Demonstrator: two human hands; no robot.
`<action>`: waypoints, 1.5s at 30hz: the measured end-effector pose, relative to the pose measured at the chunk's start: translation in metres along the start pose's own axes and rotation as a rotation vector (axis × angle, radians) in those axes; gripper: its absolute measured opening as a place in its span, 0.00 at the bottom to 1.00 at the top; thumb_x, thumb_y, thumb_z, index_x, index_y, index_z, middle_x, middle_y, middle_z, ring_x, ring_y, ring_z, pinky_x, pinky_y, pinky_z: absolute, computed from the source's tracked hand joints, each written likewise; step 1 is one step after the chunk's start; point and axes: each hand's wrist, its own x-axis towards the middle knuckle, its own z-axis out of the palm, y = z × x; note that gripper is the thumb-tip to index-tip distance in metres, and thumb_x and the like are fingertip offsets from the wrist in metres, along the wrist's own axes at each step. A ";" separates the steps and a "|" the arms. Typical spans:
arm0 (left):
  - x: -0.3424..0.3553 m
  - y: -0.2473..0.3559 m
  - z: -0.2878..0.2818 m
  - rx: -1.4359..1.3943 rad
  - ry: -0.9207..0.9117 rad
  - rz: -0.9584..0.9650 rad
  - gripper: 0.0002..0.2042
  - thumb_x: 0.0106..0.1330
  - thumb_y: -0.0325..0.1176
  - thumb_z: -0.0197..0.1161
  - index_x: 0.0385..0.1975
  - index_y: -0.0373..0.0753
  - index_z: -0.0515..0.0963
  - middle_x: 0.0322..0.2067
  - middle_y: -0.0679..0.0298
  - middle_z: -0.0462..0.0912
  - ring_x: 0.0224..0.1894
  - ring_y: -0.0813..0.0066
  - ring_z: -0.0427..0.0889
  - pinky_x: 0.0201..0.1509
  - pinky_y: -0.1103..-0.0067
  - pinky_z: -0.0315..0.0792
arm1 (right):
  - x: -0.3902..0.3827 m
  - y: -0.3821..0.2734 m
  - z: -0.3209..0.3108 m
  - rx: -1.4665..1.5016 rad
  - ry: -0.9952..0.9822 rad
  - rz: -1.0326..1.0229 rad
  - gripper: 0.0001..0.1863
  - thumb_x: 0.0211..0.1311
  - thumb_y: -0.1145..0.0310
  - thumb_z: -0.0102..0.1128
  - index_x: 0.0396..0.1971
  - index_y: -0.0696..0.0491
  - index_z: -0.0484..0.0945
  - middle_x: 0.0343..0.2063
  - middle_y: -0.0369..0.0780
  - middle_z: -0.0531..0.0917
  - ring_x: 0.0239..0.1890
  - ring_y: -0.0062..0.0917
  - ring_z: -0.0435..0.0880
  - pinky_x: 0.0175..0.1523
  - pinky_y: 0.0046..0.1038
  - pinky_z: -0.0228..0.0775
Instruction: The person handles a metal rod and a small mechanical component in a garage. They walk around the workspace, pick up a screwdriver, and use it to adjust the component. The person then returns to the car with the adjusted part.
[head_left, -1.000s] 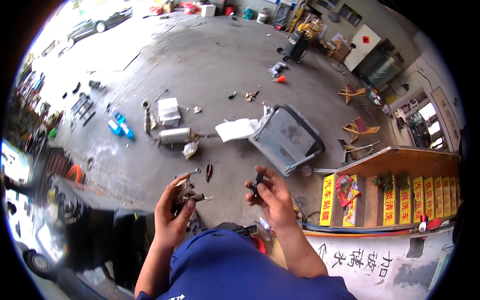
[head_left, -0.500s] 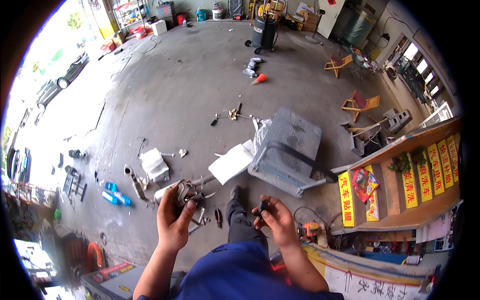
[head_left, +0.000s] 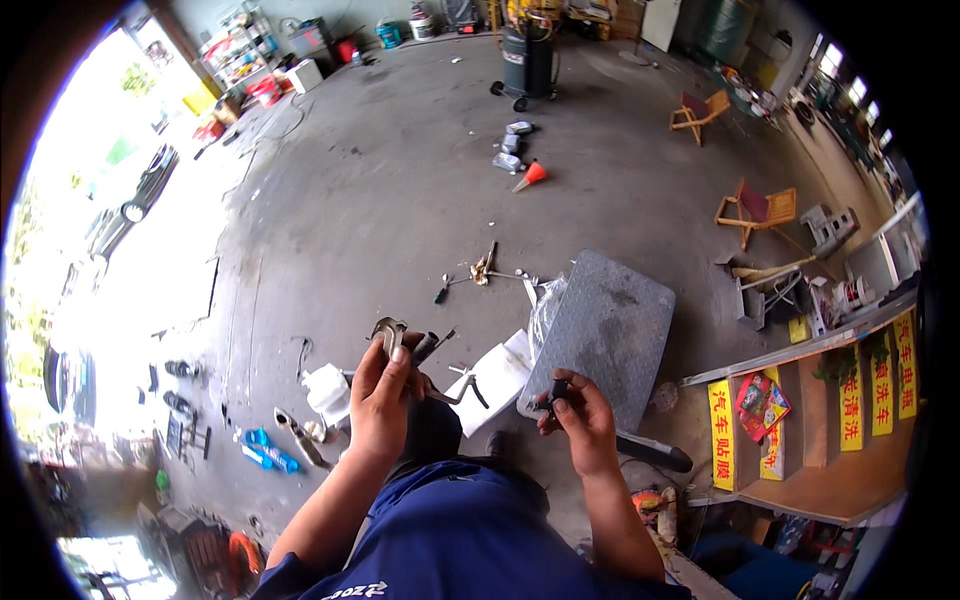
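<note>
My left hand is closed around a metal part with a curved, bracket-like end. A dark cylindrical piece sticks out beside its fingers; whether it belongs to the same part, I cannot tell. In my right hand, fingers and thumb pinch a small black part. The two hands are apart, held up in front of my body. Beneath and between them, white sheets lie on the floor, reaching to a grey platform cart.
The cart's black handle extends near my right forearm. Hand tools lie ahead on the floor, with a red funnel farther off. Blue bottles are at left. Folding chairs and a wooden stepped stand occupy the right.
The view has shifted, so the cart and stand appear farther right. My left hand has come up and inward with the metal part. One leg has moved forward under it. Both hands keep their hold.
</note>
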 end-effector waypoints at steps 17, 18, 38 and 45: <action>0.550 -0.021 0.132 0.338 -0.464 -0.123 0.09 0.79 0.31 0.66 0.50 0.32 0.81 0.32 0.67 0.84 0.31 0.80 0.79 0.37 0.80 0.74 | 0.335 0.083 -0.088 0.261 0.901 0.101 0.21 0.74 0.72 0.54 0.63 0.59 0.75 0.39 0.44 0.86 0.34 0.30 0.89 0.41 0.32 0.85; 0.576 -0.016 0.145 0.433 -0.503 -0.142 0.09 0.77 0.30 0.68 0.48 0.32 0.82 0.32 0.68 0.85 0.33 0.81 0.81 0.38 0.80 0.75 | 0.348 0.086 -0.085 0.391 0.894 0.084 0.21 0.74 0.71 0.53 0.63 0.59 0.75 0.38 0.44 0.85 0.35 0.30 0.89 0.41 0.32 0.85; 1.022 -0.132 0.518 0.654 -0.836 -0.054 0.08 0.63 0.28 0.75 0.39 0.36 0.85 0.23 0.75 0.75 0.22 0.86 0.68 0.26 0.81 0.57 | 0.741 -0.012 -0.314 0.351 1.354 0.238 0.16 0.75 0.72 0.51 0.55 0.59 0.81 0.36 0.44 0.85 0.29 0.27 0.84 0.32 0.32 0.78; 1.122 -0.125 0.752 0.467 -0.942 -0.227 0.04 0.65 0.22 0.72 0.36 0.33 0.85 0.31 0.70 0.85 0.34 0.82 0.81 0.41 0.81 0.74 | 0.920 -0.146 -0.500 0.111 1.168 0.086 0.16 0.73 0.72 0.52 0.56 0.55 0.81 0.36 0.43 0.86 0.29 0.27 0.84 0.35 0.31 0.79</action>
